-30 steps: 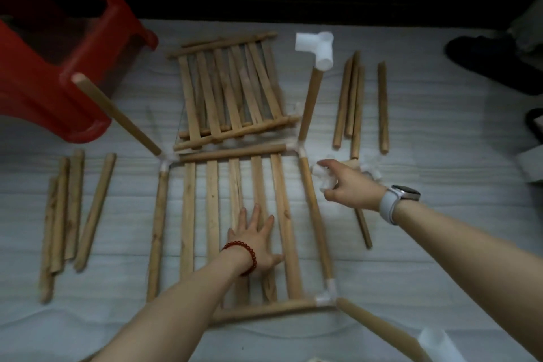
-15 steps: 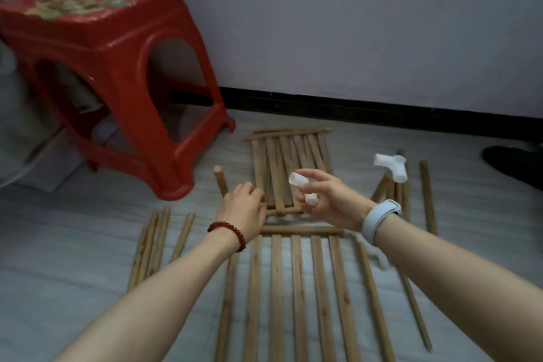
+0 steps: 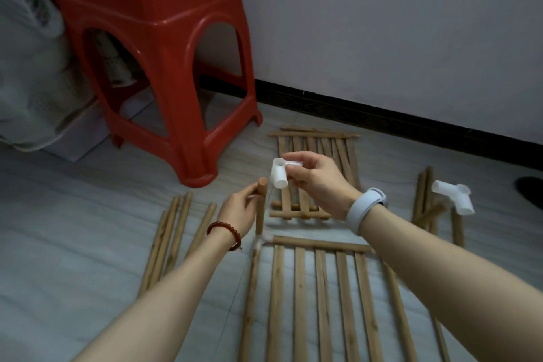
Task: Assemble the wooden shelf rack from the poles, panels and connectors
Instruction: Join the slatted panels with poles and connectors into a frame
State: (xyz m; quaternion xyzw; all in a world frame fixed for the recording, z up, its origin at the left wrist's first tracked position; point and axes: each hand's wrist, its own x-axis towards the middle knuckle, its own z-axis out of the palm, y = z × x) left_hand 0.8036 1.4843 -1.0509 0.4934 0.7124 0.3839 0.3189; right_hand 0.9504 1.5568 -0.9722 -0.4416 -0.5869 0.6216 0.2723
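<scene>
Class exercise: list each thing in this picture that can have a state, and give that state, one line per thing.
left hand: grips the upright pole near its top
upright pole: standing in the frame's corner joint, top end bare
right hand: pinches the white connector
white connector: held beside the pole top, not on it
second connector: already fitted on a far pole
slatted panel: flat on the floor

Matt wooden pole point(image 3: 259, 209), smooth white plastic connector point(image 3: 279, 175), glossy red plastic stool point(image 3: 152, 47).
</scene>
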